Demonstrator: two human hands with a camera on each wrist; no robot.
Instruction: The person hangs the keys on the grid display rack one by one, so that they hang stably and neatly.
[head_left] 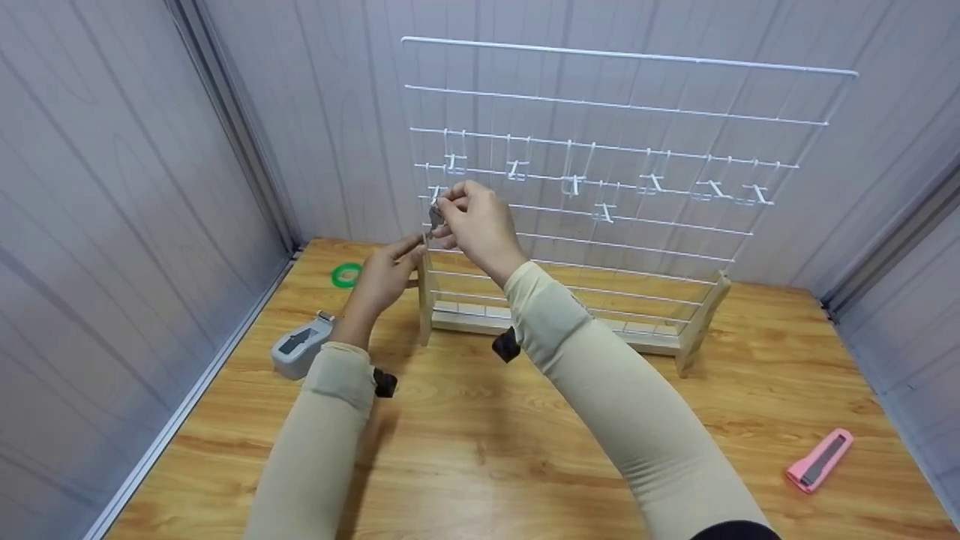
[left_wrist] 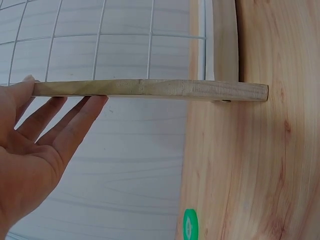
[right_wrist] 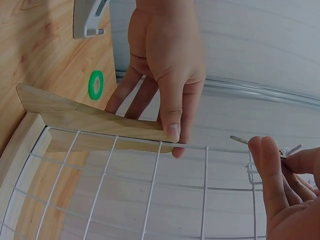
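A white wire grid rack (head_left: 630,55) with a wooden base stands upright on the wooden table, small white hooks (head_left: 575,184) hanging from its wires. My left hand (head_left: 386,277) holds the top of the rack's left wooden leg (left_wrist: 150,87), thumb on one side and fingers on the other. At the rack's left edge, my right hand (head_left: 480,225) pinches a small metal key (right_wrist: 239,139) beside the leftmost low hook (head_left: 436,195). The key's blade sticks out past the fingers, while its head is mostly covered. Whether the key touches the hook is unclear.
A green ring (head_left: 346,275), like a tape roll, lies left of the rack. Near the left forearm is a grey device (head_left: 300,346) with a dark window. A pink object with a grey strip (head_left: 821,460) lies at the right. Panelled walls (head_left: 112,187) enclose the table.
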